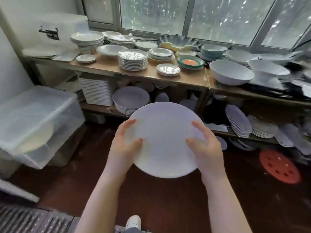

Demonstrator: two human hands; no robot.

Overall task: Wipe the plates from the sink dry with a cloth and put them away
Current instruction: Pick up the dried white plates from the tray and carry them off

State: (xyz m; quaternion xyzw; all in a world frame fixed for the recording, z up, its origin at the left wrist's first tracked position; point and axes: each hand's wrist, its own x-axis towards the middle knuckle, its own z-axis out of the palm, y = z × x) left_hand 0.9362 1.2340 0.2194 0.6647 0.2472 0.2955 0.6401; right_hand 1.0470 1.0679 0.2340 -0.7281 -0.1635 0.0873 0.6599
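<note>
While both hands' fingers grip a white plate, stacked dishes crowd wooden shelves.

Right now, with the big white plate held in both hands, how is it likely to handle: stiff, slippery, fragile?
The white plate looks rigid; it keeps its flat round shape held only at its sides by the left hand and right hand. Its smooth surface probably makes it slippery, especially if damp. It is likely breakable if dropped on the hard floor.

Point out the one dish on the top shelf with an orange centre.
The green-rimmed plate right of the white stacks; every other dish there looks white, grey or pale blue.
</note>
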